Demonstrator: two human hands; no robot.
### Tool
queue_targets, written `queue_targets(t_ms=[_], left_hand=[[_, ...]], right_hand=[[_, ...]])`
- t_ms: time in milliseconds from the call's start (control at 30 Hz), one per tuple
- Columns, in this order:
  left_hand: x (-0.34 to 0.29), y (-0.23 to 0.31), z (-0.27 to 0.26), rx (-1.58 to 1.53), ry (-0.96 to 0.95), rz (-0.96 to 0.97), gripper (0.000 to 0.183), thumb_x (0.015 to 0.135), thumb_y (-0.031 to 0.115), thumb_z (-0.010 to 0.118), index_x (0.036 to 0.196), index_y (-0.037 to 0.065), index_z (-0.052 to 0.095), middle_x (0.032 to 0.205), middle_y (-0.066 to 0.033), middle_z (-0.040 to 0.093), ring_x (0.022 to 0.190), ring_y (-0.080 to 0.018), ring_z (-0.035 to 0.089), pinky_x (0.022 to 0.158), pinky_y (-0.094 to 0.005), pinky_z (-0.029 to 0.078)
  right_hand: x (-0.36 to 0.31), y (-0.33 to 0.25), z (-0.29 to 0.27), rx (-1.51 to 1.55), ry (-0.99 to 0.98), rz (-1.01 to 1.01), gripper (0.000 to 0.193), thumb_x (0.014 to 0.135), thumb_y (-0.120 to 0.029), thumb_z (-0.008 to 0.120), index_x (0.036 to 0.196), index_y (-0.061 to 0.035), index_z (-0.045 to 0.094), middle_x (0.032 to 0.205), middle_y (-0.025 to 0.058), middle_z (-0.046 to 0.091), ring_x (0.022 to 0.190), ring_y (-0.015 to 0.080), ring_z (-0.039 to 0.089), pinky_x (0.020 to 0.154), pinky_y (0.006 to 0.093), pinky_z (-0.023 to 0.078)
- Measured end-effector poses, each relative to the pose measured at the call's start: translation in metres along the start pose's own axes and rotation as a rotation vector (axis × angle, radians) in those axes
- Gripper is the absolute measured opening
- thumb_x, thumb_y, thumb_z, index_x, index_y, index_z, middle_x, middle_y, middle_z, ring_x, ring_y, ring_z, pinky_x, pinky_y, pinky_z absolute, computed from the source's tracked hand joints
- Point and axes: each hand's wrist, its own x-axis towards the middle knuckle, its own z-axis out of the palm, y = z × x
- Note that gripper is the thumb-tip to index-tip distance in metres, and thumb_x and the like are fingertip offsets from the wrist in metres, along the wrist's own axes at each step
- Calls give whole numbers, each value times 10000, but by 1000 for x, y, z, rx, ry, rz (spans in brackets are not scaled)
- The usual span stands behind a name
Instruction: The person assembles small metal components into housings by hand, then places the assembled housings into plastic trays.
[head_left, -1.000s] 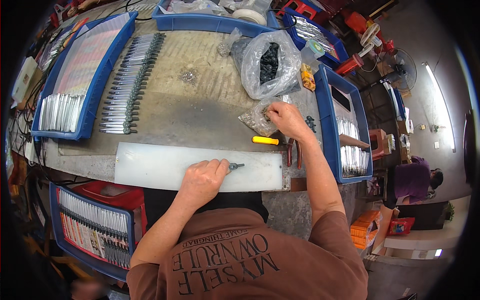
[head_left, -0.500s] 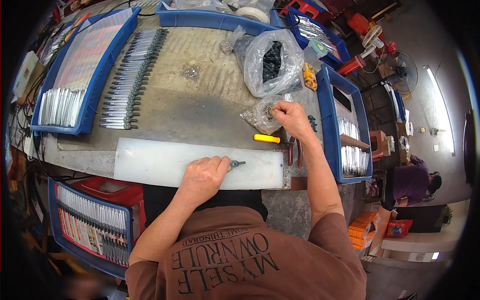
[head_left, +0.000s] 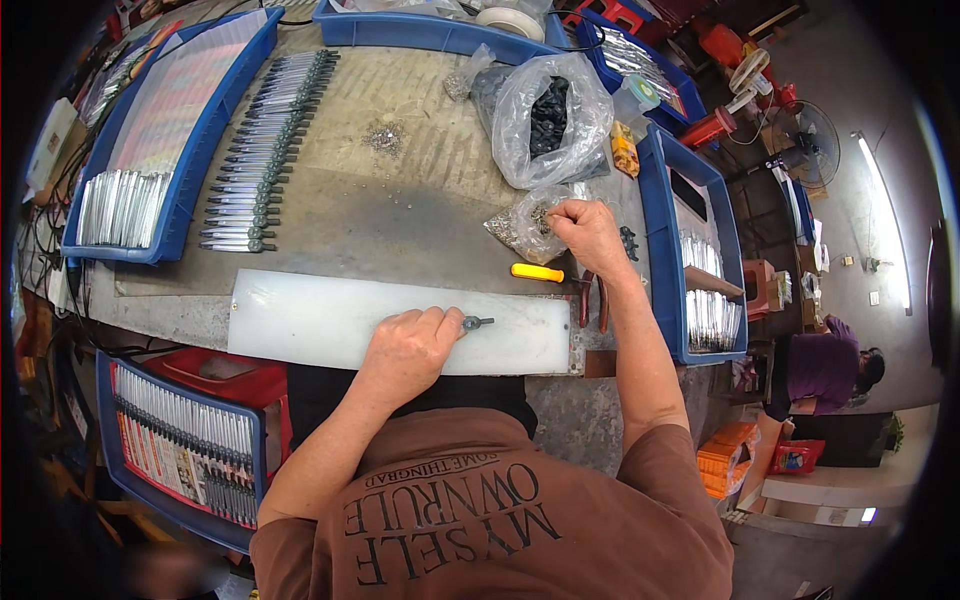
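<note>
My left hand (head_left: 412, 345) is closed around a slim tool whose dark green end piece (head_left: 478, 323) pokes out to the right. The rest of it is hidden in the fist, which rests over a long white board (head_left: 300, 325) at the near table edge. Over a small clear plastic bag (head_left: 515, 225) of tiny metal parts, my right hand (head_left: 588, 235) has its fingers pinched together. What the fingertips hold is too small to tell. Just below lie a yellow handle (head_left: 537, 272) and pliers with dark red grips (head_left: 594, 300).
A row of silver sticks with dark green ends (head_left: 262, 150) lies at left. Blue trays (head_left: 180, 190) of silver sticks stand left, right and below. A larger bag of dark parts (head_left: 548, 115) sits beyond my right hand. Loose tiny parts (head_left: 382, 138) are scattered mid-table. Another person (head_left: 822, 368) is far right.
Both hands stay nearly in place. The right fingers remain pinched at the small bag, and the left hand still grips the tool. The view has shifted slightly.
</note>
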Motion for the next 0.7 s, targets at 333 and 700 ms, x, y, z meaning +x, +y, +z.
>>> queue_targets(t_ms=[333,700], left_hand=[[-1,0,0,4,7,1,147,743,153,587,825,48,526,603,-32,452,501,-159,511,438,-288,428],[-1,0,-1,-19,4,-19,120,755,145,574,781,61,493,593,-34,442,504,-164,514,439,-297,424]], right_hand=[[0,2,0,-11,-2,4,172,730,-152,571,766,13,602,623,57,581,590,107,533,570,267,427],[-44,-49,-2,203,-64,-68,107,752,-89,562,742,15,586,596,6,520,585,63,465,527,230,387]])
